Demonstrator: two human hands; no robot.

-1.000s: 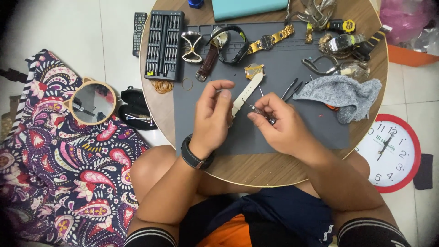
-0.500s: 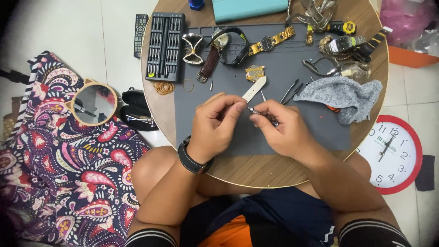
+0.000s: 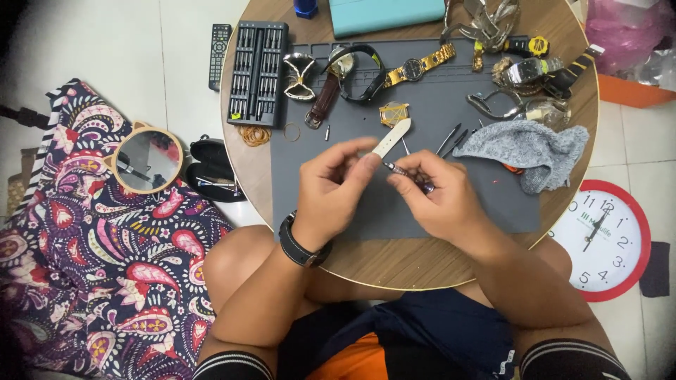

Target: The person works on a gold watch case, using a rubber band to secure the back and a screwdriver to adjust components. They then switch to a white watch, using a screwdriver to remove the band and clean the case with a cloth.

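the lower end of the cream watch strap (image 3: 391, 138) is hidden behind the left hand (image 3: 334, 184), so how the fingers pinch it cannot be told. the thin tool (image 3: 407, 173) in the right hand (image 3: 440, 197) is mostly covered by the fingers; its tip is too small to make out. an orange-handled thing (image 3: 512, 169) lies largely under the grey cloth (image 3: 527, 149). the teal case (image 3: 387, 13), the blue cap (image 3: 305, 7) and the pile of metal bands (image 3: 489, 17) are cut off by the top edge. the bits in the screwdriver set (image 3: 257, 70) are too small to tell apart.
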